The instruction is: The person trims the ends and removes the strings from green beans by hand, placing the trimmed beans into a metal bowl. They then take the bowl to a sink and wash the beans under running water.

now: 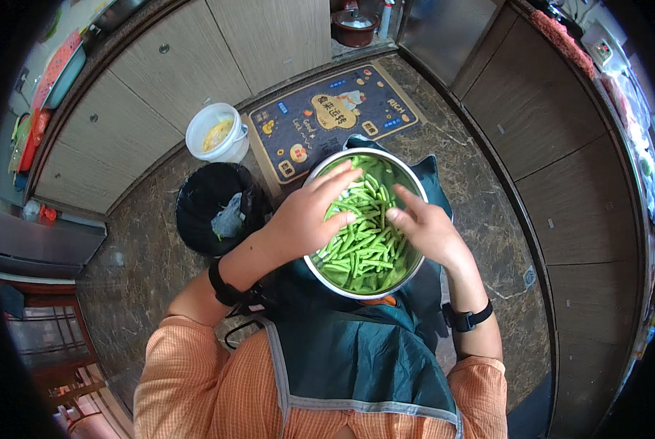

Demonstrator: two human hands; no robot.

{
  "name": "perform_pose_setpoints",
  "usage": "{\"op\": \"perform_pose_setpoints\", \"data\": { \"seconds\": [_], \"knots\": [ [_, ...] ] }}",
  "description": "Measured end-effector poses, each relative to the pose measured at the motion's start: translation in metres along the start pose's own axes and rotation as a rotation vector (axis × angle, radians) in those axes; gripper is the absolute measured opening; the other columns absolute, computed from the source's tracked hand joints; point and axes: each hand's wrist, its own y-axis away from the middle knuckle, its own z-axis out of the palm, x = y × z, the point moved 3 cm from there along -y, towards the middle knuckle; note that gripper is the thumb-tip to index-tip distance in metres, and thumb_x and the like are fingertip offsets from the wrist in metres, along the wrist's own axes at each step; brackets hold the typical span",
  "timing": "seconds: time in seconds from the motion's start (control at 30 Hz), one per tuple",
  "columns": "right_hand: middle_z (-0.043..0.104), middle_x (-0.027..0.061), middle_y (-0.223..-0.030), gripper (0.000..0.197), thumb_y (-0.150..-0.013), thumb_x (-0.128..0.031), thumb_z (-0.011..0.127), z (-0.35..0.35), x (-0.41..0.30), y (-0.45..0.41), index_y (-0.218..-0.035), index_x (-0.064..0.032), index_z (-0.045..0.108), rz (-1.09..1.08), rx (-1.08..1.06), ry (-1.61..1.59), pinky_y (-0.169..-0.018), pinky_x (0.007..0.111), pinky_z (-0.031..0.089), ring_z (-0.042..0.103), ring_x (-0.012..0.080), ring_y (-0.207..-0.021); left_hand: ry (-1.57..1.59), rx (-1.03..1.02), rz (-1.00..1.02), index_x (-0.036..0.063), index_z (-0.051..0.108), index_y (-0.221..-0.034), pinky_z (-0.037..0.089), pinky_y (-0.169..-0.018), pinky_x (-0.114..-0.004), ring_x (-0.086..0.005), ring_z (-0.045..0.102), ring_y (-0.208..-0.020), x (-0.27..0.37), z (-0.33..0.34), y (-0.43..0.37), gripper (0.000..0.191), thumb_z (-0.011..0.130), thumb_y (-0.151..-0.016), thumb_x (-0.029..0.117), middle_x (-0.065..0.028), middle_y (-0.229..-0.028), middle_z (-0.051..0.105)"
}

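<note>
A round stainless steel bowl [355,294] rests on my lap, over the dark green apron [360,351]. Inside it lie cut pieces of green beans [363,249]. My left hand [322,211] hovers over the bowl's left side, fingers spread and no bean visible in it. Over the right side is my right hand [429,228], its thumb and forefinger apart above the beans. I see nothing held between them. Its other fingers are partly hidden. Each wrist wears a black band.
Left of the bowl stands a black-lined bin [195,219] with a crumpled plastic bag [228,217] inside. Behind it is a white plastic bucket [195,129] holding yellowish matter. A printed mat [283,131] lies before the cabinets [173,66]. More cabinets [568,192] line the right.
</note>
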Motion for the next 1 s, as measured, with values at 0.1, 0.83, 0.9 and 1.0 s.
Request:
{"op": "perform_pose_setpoints", "data": {
  "seconds": [0.1, 0.83, 0.9, 1.0],
  "knots": [
    [0.068, 0.0196, -0.092, 0.057, -0.094, -0.039, 0.06, -0.011, -0.044, -0.002, -0.137, -0.003, 0.05, -0.088, 0.049, -0.046, -0.081, 0.039, 0.051, 0.067, 0.0307, -0.092, 0.679, 0.004, -0.254, 0.0015, 0.039, -0.143, 0.046, -0.101, -0.039, -0.0265, 0.058, -0.119, -0.013, 0.009, 0.003, 0.048, 0.052, -0.1, 0.017, -0.0176, -0.143, 0.047],
    [0.068, 0.0148, -0.093, 0.049, -0.079, -0.018, 0.078, -0.012, 0.045, -0.066, -0.12, 0.0001, 0.06, 0.037, 0.129, 0.104, -0.078, 0.034, 0.051, 0.065, 0.0234, -0.082, 0.461, 0.206, -1.124, -0.0001, 0.06, -0.121, 0.046, -0.098, -0.046, -0.0354, 0.056, -0.117, -0.238, -0.065, 0.167, 0.056, 0.063, -0.091, 0.047, -0.0186, -0.128, 0.058],
    [0.067, 0.0091, -0.084, 0.039, -0.077, -0.016, 0.08, -0.009, 0.064, -0.072, -0.107, 0.0006, 0.061, -0.003, 0.105, -0.048, -0.074, 0.03, 0.05, 0.062, 0.0165, -0.075, 1.122, 0.073, -1.32, -0.0043, 0.048, -0.133, 0.048, -0.096, -0.05, -0.0387, 0.057, -0.116, -0.274, -0.015, 0.203, 0.072, 0.065, -0.089, 0.05, -0.0244, -0.127, 0.057],
    [0.062, 0.0041, -0.078, 0.031, -0.077, -0.016, 0.08, -0.012, 0.06, -0.065, -0.096, -0.0013, 0.061, 0.089, 0.126, 0.021, -0.068, 0.028, 0.047, 0.056, 0.0118, -0.071, 1.789, 0.472, -1.508, -0.0052, 0.03, -0.14, 0.049, -0.096, -0.052, -0.0441, 0.052, -0.119, -0.288, 0.052, 0.226, 0.088, 0.064, -0.087, 0.056, -0.03, -0.138, 0.042]
  ]
}}
